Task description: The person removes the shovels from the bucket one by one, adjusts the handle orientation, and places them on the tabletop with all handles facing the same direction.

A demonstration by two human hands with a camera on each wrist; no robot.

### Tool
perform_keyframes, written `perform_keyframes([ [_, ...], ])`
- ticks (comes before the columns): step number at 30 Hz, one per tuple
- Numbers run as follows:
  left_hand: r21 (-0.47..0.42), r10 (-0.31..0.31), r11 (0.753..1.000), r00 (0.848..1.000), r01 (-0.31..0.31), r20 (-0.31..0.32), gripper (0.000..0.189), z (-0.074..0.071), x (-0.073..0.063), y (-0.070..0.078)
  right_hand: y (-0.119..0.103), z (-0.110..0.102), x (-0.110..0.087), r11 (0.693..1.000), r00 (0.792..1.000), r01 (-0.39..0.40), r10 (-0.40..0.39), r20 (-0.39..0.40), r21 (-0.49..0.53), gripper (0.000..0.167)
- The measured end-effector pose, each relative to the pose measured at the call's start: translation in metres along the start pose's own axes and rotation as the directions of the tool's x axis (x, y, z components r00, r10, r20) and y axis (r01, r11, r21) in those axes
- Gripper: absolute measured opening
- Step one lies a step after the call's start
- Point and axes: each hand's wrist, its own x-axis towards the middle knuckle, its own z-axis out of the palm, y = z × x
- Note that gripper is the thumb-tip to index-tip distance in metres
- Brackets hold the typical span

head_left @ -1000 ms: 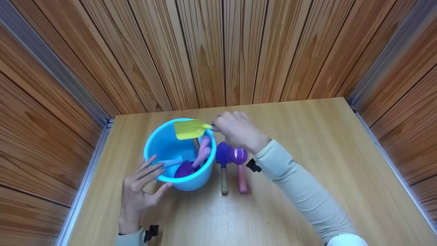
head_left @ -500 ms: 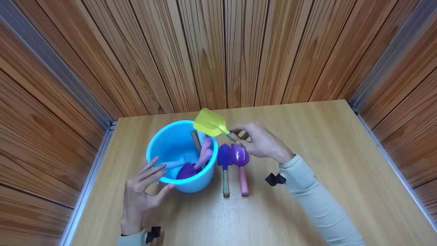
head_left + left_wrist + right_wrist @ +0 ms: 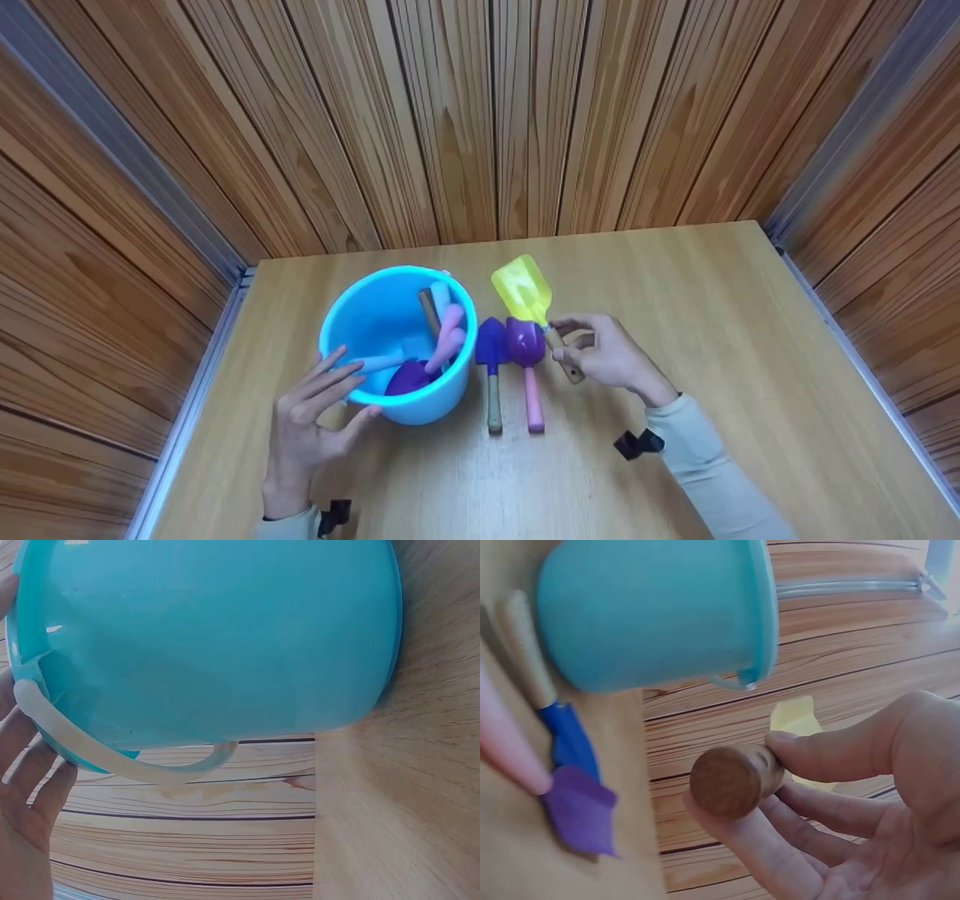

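Observation:
A light-blue bucket (image 3: 420, 409) stands on the table, holding several toy tools with pink, blue and wooden handles and a purple blade. My left hand (image 3: 307, 435) rests on its near-left rim with fingers spread and fairly straight; the bucket's white handle (image 3: 112, 757) hangs beside them in the left wrist view. My right hand (image 3: 619, 360) pinches the wooden handle of a yellow toy shovel (image 3: 523, 289), raised with its blade pointing away. The round handle end faces the right wrist camera. Left of this hand lie a purple scoop (image 3: 526, 341) with a pink handle and a blue trowel (image 3: 493, 341).
The wooden table (image 3: 720, 315) extends to the right and front. Wood-plank walls (image 3: 525, 112) enclose it at the back and both sides, with metal strips (image 3: 195, 352) along the side edges.
My right hand has carried the yellow shovel from over the bucket to the right and nearer, turning its blade from leftward to away. My left hand has stayed at the bucket rim.

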Motion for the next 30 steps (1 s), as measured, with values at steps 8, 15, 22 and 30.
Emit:
perform_keyframes([
  [8, 0.018, -0.03, 0.999, 0.999, 0.03, 0.015, 0.051, -0.003, -0.002, -0.001, 0.028, 0.002, -0.01, 0.993, 0.998, -0.053, 0.055, -0.018, 0.103, 0.047],
  [15, 0.015, -0.04, 0.999, 0.999, 0.04, 0.012, 0.051, 0.0, 0.0, 0.0, 0.047, 0.004, -0.017, 0.98, 0.992, -0.117, 0.124, -0.035, 0.16, 0.051],
  [22, 0.008, -0.023, 1.0, 1.0, 0.022, 0.01, 0.052, 0.0, 0.003, 0.0, 0.064, 0.012, -0.019, 0.962, 0.977, -0.179, 0.199, -0.081, 0.209, 0.053],
  [30, 0.008, -0.025, 1.0, 1.0, 0.025, 0.007, 0.051, 0.0, 0.0, -0.001, 0.084, 0.024, -0.021, 0.963, 0.966, -0.185, 0.214, -0.142, 0.196, 0.052],
])
